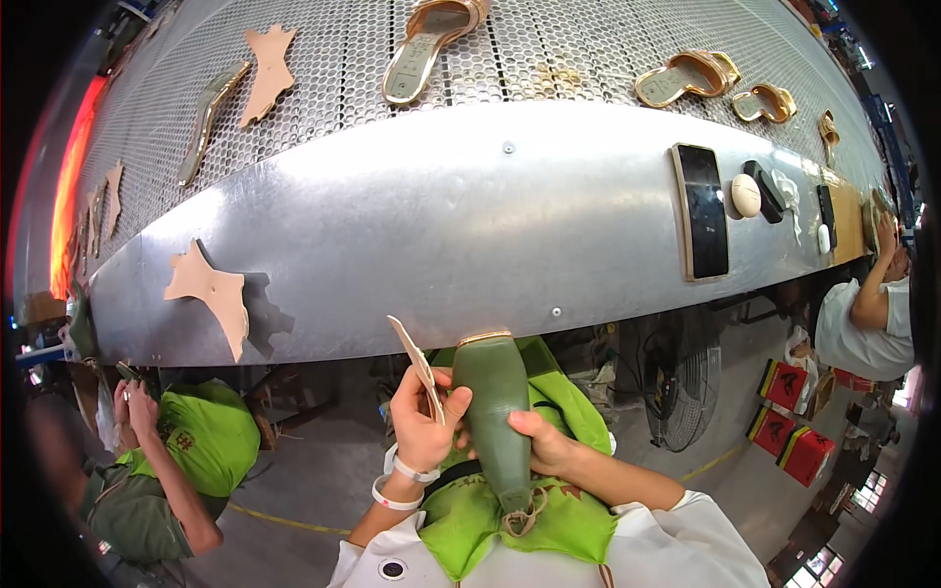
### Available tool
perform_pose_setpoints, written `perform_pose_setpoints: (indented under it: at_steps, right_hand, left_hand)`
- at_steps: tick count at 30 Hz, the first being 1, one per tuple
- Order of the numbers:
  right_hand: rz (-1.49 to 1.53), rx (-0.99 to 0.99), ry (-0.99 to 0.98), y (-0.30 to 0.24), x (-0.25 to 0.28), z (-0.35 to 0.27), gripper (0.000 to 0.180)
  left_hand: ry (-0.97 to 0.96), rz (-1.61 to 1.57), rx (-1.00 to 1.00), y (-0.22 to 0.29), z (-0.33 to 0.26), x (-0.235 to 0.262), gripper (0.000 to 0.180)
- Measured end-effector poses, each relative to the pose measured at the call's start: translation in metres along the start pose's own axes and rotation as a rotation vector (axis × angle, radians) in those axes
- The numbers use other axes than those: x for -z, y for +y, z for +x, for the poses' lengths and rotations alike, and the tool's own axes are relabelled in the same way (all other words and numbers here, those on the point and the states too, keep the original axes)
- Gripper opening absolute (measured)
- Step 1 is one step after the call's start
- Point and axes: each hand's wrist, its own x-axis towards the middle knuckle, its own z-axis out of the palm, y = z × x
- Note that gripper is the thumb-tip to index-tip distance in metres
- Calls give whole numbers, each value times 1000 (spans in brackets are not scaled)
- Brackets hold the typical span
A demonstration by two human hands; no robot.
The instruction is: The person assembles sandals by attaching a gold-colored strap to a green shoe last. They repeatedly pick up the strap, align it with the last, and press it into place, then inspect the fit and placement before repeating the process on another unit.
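In front of my body is a green shoe last [492, 397] with a gold edge at its upper end and a cord loop at its lower end. My right hand [545, 443] grips the last from the right, thumb across its face. Between the thumb and fingers of my left hand [421, 429] is a thin beige shoe piece [418, 361], seen nearly edge-on. The left fingers also reach the side of the last; whether they bear on it is hidden. A beige cutout [208, 288] with pointed arms lies on the metal ledge [431, 225] at the left.
Beyond the ledge, a mesh conveyor [343, 59] carries gold-trimmed sandals [417, 64], a curved sole [206, 127] and more cutouts [267, 73]. A phone [701, 211] lies right. A fan [683, 387] stands below. Co-workers sit left [147, 490] and right [863, 318]; red boxes [784, 385] are on the floor.
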Motion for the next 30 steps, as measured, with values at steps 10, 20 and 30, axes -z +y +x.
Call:
perform_pose_setpoints:
  at_steps: [10,20,30]
  right_hand:
    - [-1297,1142,661,-27,-15,7,48]
    - [-1904,1109,259,-99,-65,34,31]
    - [-1897,970,35,-110,-66,55,23]
  left_hand:
    - [28,71,-100,-2,2,4,28]
    - [19,86,-112,0,1,16,27]
    - [21,70,-94,5,0,26,27]
